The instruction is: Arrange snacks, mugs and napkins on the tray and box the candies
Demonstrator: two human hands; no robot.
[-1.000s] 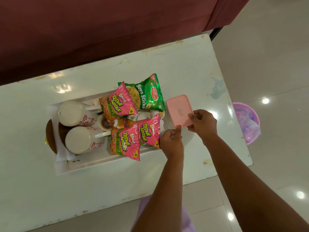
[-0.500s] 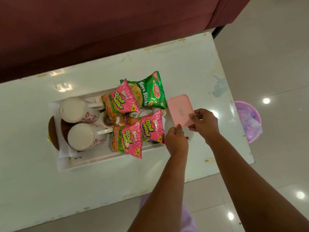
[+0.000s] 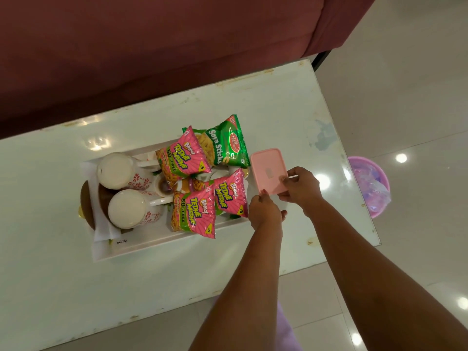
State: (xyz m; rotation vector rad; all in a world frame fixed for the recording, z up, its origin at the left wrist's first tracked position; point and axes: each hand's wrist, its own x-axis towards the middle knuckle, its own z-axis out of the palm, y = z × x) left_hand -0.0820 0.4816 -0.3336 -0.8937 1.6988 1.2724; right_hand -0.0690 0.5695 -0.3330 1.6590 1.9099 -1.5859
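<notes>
A pink lidded box [image 3: 267, 167] sits on the white table just right of the white tray [image 3: 141, 245]. My right hand [image 3: 300, 187] grips the box's near right corner, thumb on the lid. My left hand [image 3: 264, 210] touches the box's near left corner with its fingertips. On the tray lie three pink Bingo snack packets [image 3: 186, 158] [image 3: 193, 214] [image 3: 230, 193] and a green Soya Sticks packet [image 3: 225, 144]. Two white flowered mugs [image 3: 121, 171] [image 3: 131, 209] lie on their sides at the tray's left over white napkins [image 3: 102, 230]. No candies are visible.
A maroon sofa [image 3: 152, 46] runs along the table's far side. A pink bin with a plastic liner [image 3: 369, 183] stands on the tiled floor right of the table. A brown round object [image 3: 86, 201] shows at the tray's left end.
Both hands stay on the pink box; the right hand's thumb has slid further onto the lid. The view has shifted slightly.
</notes>
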